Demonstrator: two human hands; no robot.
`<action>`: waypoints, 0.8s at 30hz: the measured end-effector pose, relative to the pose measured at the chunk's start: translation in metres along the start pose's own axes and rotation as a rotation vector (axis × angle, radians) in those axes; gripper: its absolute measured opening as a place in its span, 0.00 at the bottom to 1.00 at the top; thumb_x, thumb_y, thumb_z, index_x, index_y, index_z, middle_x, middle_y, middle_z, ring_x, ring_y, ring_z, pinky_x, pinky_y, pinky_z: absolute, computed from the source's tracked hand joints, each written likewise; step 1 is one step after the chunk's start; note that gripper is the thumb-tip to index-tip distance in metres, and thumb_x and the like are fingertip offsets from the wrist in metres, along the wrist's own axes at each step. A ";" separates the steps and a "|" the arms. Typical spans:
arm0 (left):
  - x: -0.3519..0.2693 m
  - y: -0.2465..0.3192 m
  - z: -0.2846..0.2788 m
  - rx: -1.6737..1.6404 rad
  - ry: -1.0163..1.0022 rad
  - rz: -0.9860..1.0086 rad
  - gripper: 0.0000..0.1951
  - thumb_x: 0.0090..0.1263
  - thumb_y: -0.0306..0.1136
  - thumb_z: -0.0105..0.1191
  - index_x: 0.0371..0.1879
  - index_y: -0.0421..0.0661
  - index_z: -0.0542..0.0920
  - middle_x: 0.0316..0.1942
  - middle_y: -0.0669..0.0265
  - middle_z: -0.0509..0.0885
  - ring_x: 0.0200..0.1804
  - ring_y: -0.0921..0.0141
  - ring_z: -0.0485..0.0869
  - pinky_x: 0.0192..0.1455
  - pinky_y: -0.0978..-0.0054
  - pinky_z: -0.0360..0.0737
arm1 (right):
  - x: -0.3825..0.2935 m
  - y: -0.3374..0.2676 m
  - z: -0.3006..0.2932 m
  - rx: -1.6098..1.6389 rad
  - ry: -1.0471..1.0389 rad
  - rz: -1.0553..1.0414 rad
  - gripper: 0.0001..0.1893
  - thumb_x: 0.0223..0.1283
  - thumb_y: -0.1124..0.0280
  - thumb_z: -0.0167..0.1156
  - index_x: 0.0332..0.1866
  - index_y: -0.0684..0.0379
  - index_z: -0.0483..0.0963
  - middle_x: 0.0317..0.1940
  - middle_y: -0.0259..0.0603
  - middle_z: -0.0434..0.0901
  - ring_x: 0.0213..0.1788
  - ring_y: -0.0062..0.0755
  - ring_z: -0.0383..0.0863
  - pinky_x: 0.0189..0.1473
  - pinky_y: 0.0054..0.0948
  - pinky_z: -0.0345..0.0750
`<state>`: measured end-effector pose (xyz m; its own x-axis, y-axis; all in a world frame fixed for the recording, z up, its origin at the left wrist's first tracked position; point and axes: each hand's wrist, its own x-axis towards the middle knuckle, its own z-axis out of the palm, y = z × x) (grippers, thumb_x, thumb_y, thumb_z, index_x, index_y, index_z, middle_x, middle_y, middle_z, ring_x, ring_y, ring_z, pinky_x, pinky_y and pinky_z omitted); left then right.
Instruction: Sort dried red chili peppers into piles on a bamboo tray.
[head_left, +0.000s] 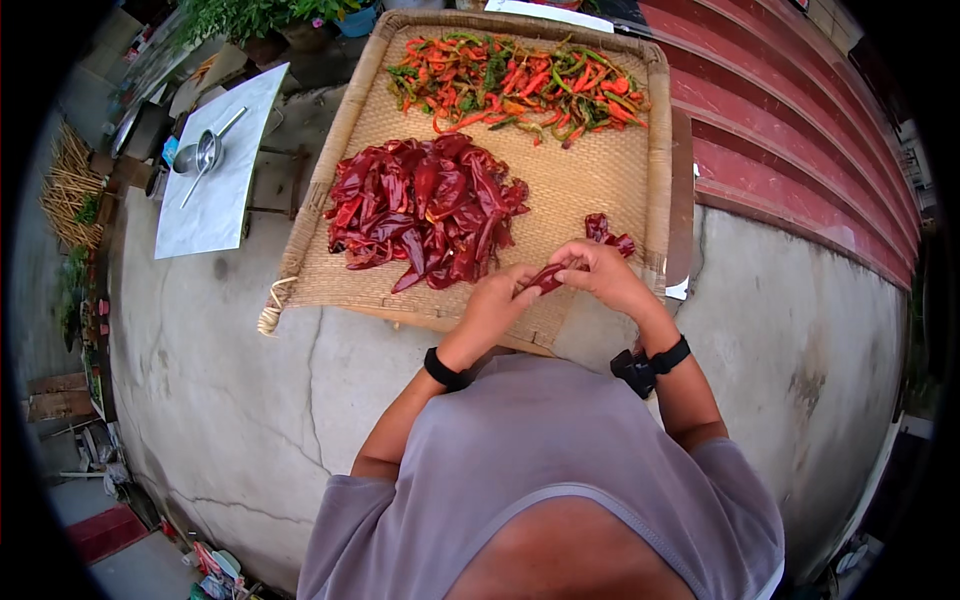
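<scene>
A dark red dried chili pepper (547, 279) is held between my two hands above the near right part of a woven tray (570, 176). My left hand (499, 292) grips one end of it. The fingers of my right hand (600, 274) pinch the other end. Just beyond my right hand lie a few more dark red peppers (598, 227). A large heap of glossy dark red peppers (427, 202) spreads to the left of my hands. At the tray's far side are small red and green chilies (517, 82).
At the left stands a white-topped table (217, 187) with a metal strainer or ladle (209, 150) and a bowl. Red steps (787, 180) rise at the right. Potted plants (300, 26) stand beyond the tray. Cracked concrete floor (247, 390) lies around.
</scene>
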<state>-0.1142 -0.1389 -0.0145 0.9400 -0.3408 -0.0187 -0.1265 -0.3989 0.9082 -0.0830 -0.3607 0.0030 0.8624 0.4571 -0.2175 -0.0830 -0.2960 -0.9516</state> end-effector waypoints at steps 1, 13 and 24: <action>0.001 -0.002 0.007 -0.012 -0.066 -0.074 0.15 0.70 0.28 0.58 0.54 0.40 0.80 0.43 0.60 0.84 0.41 0.70 0.82 0.46 0.72 0.79 | -0.005 0.005 0.000 0.003 0.003 0.000 0.09 0.64 0.76 0.63 0.48 0.62 0.78 0.35 0.29 0.79 0.36 0.15 0.77 0.38 0.19 0.75; 0.002 -0.020 0.027 0.031 -0.208 -0.069 0.20 0.70 0.28 0.57 0.61 0.39 0.77 0.51 0.58 0.83 0.51 0.67 0.83 0.54 0.70 0.80 | 0.007 0.006 -0.015 -0.690 0.531 -0.289 0.12 0.57 0.69 0.64 0.46 0.57 0.79 0.42 0.48 0.81 0.50 0.52 0.78 0.53 0.44 0.73; -0.016 -0.013 0.014 -0.136 -0.230 -0.244 0.20 0.71 0.24 0.55 0.62 0.39 0.76 0.53 0.60 0.83 0.52 0.68 0.82 0.56 0.71 0.79 | 0.115 -0.005 0.045 -0.665 0.437 -0.062 0.12 0.64 0.58 0.61 0.43 0.55 0.77 0.42 0.43 0.82 0.42 0.44 0.83 0.44 0.42 0.77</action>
<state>-0.1316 -0.1400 -0.0313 0.8391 -0.4386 -0.3217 0.1511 -0.3802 0.9125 -0.0057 -0.2685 -0.0267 0.9849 0.1594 0.0675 0.1678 -0.7823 -0.5999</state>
